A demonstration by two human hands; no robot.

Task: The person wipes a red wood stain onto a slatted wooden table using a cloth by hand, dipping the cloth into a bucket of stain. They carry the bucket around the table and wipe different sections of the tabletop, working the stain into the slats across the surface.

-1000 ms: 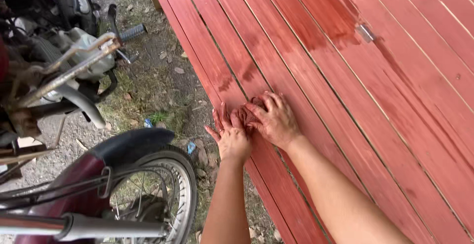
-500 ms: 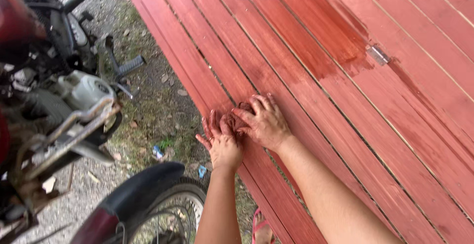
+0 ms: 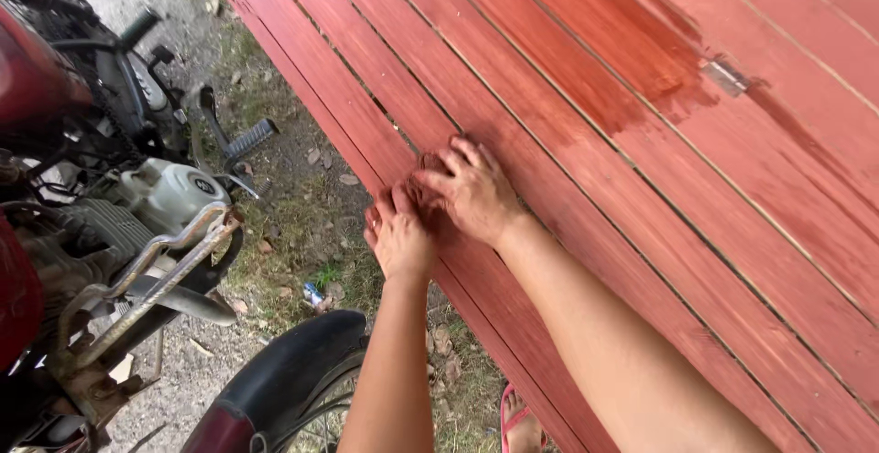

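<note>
We've got both hands down on the red slatted panel (image 3: 586, 141) near its edge. Left hand (image 3: 399, 238) and right hand (image 3: 472, 192) press flat, fingers spread, touching each other, gripping nothing. Motorcycle (image 3: 101, 224) sits just beside us.

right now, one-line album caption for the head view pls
Left hand and right hand press together on a red-painted slatted wooden panel, a motorcycle parked beside it.

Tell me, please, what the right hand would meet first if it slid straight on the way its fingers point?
The right hand points up-left across the red slatted panel. It would likely keep sliding over bare slats toward the panel's left edge; nothing else shows in that line.
</note>
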